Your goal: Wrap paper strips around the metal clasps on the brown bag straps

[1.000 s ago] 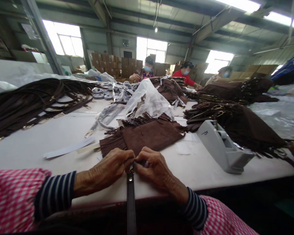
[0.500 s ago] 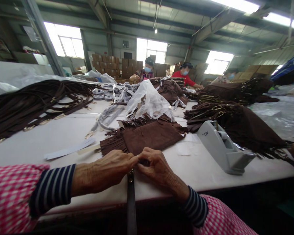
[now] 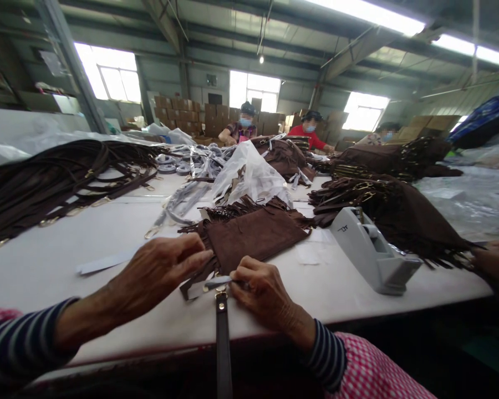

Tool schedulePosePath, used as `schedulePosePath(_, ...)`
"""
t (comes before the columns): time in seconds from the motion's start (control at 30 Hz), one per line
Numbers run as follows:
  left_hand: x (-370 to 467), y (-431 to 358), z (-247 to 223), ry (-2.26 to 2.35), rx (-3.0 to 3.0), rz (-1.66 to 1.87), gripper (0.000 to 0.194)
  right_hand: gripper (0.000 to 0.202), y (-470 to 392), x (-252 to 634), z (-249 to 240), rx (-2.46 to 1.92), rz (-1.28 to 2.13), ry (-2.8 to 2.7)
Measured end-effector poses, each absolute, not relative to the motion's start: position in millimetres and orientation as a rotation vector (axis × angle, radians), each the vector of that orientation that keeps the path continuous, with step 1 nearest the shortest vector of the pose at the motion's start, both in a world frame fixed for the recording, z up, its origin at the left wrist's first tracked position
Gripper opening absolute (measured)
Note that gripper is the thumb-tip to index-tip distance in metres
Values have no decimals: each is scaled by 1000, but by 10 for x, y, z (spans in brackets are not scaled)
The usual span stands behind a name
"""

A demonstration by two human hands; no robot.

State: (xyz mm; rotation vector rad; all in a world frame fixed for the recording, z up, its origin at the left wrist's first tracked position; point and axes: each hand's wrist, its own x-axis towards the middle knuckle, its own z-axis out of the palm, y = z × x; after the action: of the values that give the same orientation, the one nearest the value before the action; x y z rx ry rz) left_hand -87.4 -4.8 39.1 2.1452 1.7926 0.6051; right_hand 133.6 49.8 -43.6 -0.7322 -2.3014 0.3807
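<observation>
The fringed suede bag (image 3: 249, 235) lies flat on the white table (image 3: 66, 249), just beyond both hands, its near corner lifted. The left hand (image 3: 158, 271) pinches that corner of fringe between thumb and fingertips. The right hand (image 3: 261, 288) nips a small silvery strip (image 3: 214, 282), held against the bag's edge just above the metal end of a dark strap (image 3: 222, 332) that hangs off the near table edge.

To do this well, I judge the left hand should keep the corner taut and the loose fringe clear, so the strip lies flat.

To the right stands a grey tape dispenser (image 3: 370, 249) with a dark mark on its side, too small to read. Far left lies a heap of brown straps (image 3: 54, 177); behind the bag, a clear plastic bag (image 3: 249, 174). No other writing is readable.
</observation>
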Motion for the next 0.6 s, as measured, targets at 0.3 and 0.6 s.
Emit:
schedulePosePath(0.3, -579, 166, 112, 1349, 1152, 450, 45, 14, 453, 1330, -432, -725, 210, -2375)
schedulePosePath(0.6, -639, 115, -14, 1257, 1213, 575, 35, 6, 434, 1310, -400, -788, 191, -2423)
